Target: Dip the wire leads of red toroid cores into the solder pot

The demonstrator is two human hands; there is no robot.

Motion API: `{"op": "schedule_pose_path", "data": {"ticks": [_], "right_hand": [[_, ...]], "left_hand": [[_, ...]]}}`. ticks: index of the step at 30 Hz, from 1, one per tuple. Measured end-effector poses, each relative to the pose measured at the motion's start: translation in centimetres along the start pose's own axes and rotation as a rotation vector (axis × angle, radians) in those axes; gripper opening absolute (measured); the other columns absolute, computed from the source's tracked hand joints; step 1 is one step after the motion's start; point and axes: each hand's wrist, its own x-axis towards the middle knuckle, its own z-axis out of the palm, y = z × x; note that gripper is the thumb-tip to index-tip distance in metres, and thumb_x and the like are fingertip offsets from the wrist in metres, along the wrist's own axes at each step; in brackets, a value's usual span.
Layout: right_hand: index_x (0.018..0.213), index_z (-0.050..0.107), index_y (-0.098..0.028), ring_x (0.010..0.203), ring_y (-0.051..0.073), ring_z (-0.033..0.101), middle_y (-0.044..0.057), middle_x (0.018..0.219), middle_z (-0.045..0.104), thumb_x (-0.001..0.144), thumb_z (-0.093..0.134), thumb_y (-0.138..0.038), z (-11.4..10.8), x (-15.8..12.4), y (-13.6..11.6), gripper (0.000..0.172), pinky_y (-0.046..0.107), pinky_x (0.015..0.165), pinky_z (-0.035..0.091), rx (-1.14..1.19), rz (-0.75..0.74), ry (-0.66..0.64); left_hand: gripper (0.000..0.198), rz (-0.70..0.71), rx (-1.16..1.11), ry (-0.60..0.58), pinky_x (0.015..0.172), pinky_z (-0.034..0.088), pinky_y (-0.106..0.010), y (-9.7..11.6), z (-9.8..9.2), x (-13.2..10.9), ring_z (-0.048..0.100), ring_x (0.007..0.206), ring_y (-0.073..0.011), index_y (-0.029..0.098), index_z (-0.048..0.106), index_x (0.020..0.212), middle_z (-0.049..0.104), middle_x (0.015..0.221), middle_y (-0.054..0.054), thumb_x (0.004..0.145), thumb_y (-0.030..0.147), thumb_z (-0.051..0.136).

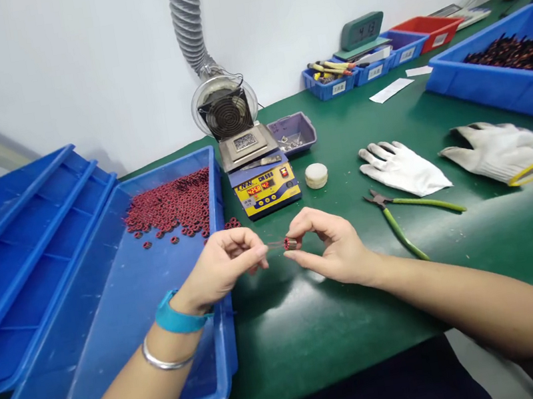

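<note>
In the middle of the head view, my right hand [329, 243] pinches a small red and copper-coloured wire-wound coil [290, 243] between thumb and forefinger. Thin wire leads [275, 244] run from the coil toward my left hand [238, 258], whose thumb and forefinger are pressed together on their ends. Both hands hover over the green table, close to the right wall of a blue tray [115, 331]. Many similar red coils [176, 203] lie heaped at the far end of that tray, and a few more sit just outside its wall [232, 223].
A solder pot [264, 186] with a lit display stands ahead, under a fan and duct hose [189, 19]. Nearby are a round white container [316, 176] and a purple bin [292, 133]. Green-handled cutters [402, 225] and white gloves [406, 167] lie right; a filled blue tray [497, 92] stands beyond.
</note>
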Motion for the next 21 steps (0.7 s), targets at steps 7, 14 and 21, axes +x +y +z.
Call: {"op": "schedule_pose_path", "data": {"ticks": [7,14,21], "right_hand": [[0.082,0.06,-0.018,0.068,0.013,0.058,0.001,0.075,0.059,0.077,0.069,-0.016,-0.1,0.2,-0.2,0.011,0.03,0.066,0.052,-0.03,-0.016,0.051],[0.083,0.059,-0.018,0.068,0.012,0.057,0.001,0.075,0.059,0.077,0.069,-0.016,0.1,0.0,-0.2,0.011,0.029,0.064,0.052,-0.055,-0.054,0.044],[0.082,0.059,-0.019,0.068,0.012,0.057,0.001,0.075,0.058,0.077,0.07,-0.018,0.1,-0.1,-0.1,0.012,0.03,0.066,0.052,-0.002,0.023,0.053]], "left_hand": [[0.033,0.017,-0.013,-0.053,0.05,0.042,-0.023,-0.5,-0.8,-0.1,0.053,0.056,-0.0115,0.015,0.058,0.067,0.059,0.061,-0.002,0.065,0.043,0.077],[0.029,0.062,-0.136,0.071,0.054,0.044,-0.021,-0.9,2.5,0.5,0.054,0.059,-0.0099,0.014,0.059,0.075,0.06,0.067,-0.001,0.07,0.037,0.076],[0.032,0.055,-0.084,0.102,0.052,0.043,-0.023,-0.5,1.9,0.5,0.049,0.052,-0.0087,0.015,0.056,0.064,0.058,0.058,0.0,0.07,0.041,0.074]]}}
